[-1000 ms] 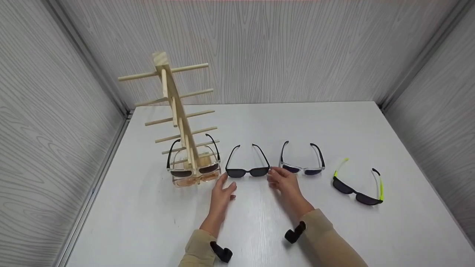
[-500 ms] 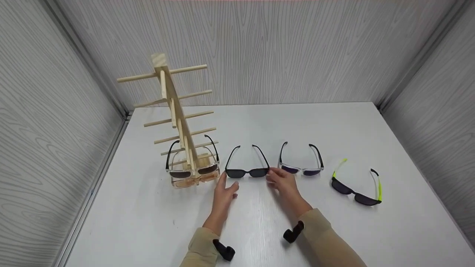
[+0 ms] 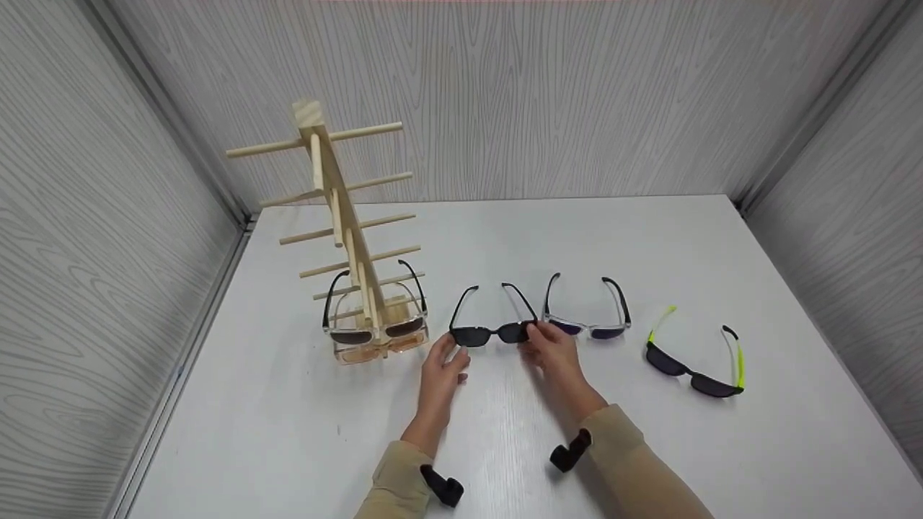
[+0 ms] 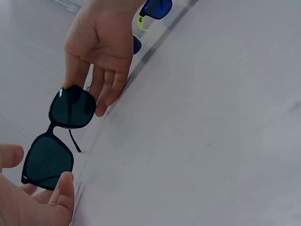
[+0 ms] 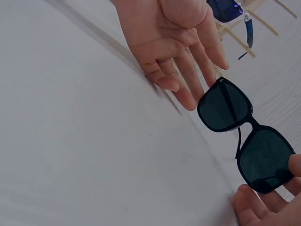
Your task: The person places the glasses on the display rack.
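Black sunglasses (image 3: 493, 334) stand on the white table with temples unfolded and pointing away. My right hand (image 3: 559, 357) pinches their right end, the thumb over the lens edge in the right wrist view. At the other end is my left hand (image 3: 440, 375); its fingers (image 5: 184, 84) are fairly straight and touch the outer corner, while the thumb stays apart. Right behind my right hand lie clear-framed sunglasses (image 3: 588, 330) with dark temples. To the left stands a wooden peg rack (image 3: 346, 209), bearing clear sunglasses with dark temples (image 3: 375, 334) and orange-tinted glasses (image 3: 382, 349) on its low pegs.
Black sunglasses with neon yellow temples (image 3: 692, 371) lie at the right of the table (image 3: 577, 231). The rack's upper pegs stick out sideways above the table. Grey wood-grain panels (image 3: 548, 101) enclose the back and both sides.
The black sunglasses have shifted slightly right, away from the rack. My left hand has moved right with them. My right hand has barely moved, and its thumb now overlaps the lens.
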`<control>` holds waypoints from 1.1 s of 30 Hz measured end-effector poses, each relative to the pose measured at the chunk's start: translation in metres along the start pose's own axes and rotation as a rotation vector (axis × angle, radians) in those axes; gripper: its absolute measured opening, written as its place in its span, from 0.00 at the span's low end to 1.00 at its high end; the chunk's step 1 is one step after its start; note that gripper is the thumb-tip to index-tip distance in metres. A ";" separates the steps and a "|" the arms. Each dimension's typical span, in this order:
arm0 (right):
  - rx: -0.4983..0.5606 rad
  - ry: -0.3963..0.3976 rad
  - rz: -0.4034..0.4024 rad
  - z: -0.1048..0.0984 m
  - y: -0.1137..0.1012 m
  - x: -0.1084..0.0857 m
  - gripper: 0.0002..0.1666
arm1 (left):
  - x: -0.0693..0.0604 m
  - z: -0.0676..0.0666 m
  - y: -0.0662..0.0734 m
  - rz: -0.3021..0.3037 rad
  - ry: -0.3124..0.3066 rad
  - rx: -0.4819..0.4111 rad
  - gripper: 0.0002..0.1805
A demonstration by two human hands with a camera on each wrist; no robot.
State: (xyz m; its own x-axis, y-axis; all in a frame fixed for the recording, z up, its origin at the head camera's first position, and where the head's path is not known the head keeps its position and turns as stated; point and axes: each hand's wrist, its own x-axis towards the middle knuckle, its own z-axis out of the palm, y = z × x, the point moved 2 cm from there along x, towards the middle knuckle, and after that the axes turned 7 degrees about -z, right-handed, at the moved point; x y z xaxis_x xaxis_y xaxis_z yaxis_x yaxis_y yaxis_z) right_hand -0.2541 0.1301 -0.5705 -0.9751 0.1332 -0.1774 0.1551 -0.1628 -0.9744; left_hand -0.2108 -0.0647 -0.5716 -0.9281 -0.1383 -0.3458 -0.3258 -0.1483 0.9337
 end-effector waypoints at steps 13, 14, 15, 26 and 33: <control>0.126 -0.024 0.008 -0.003 -0.006 -0.007 0.18 | -0.004 0.004 0.007 0.016 0.090 -0.072 0.20; 0.122 -0.023 -0.001 -0.003 -0.007 -0.008 0.18 | -0.005 0.004 0.008 0.022 0.087 -0.088 0.20; 0.119 -0.020 -0.008 -0.004 -0.008 -0.009 0.18 | -0.006 0.004 0.009 0.025 0.086 -0.101 0.20; 0.116 0.000 -0.015 -0.003 -0.017 -0.019 0.20 | -0.013 0.003 0.019 0.037 0.111 -0.111 0.19; 0.103 0.039 0.002 -0.001 -0.027 -0.025 0.18 | -0.015 0.003 0.023 0.061 0.125 -0.076 0.19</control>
State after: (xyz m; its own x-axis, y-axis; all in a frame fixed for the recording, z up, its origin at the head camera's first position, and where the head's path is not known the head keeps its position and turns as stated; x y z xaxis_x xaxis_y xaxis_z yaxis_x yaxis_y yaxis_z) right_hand -0.2342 0.1320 -0.5398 -0.9675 0.1704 -0.1867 0.1381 -0.2622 -0.9551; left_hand -0.2053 -0.0627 -0.5448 -0.9145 -0.2690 -0.3021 -0.2508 -0.2090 0.9452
